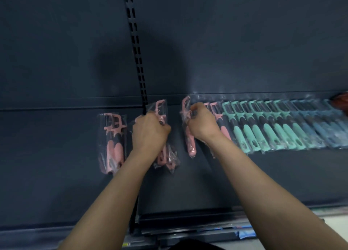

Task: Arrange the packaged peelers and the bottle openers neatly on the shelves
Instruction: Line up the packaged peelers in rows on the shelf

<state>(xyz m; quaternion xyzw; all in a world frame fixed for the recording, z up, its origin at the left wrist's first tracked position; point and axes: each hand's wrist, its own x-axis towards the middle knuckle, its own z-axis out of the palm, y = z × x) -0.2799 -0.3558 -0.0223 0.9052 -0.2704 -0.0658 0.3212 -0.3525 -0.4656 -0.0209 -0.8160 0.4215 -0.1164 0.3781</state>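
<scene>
On the dark shelf (188, 184), left hand (148, 131) grips bundled pink peelers (161, 108), right hand (202, 123) a single peeler (191, 146).

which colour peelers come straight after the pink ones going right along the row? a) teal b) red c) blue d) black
a: the teal peelers lie directly right of the pink peelers, with the blue peelers farther right.

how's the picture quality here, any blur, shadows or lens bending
Head view: dim and soft; a broad shadow darkens the back panel at centre; the wide lens leans the slotted upright; the blue peelers at far right blur most.
</scene>
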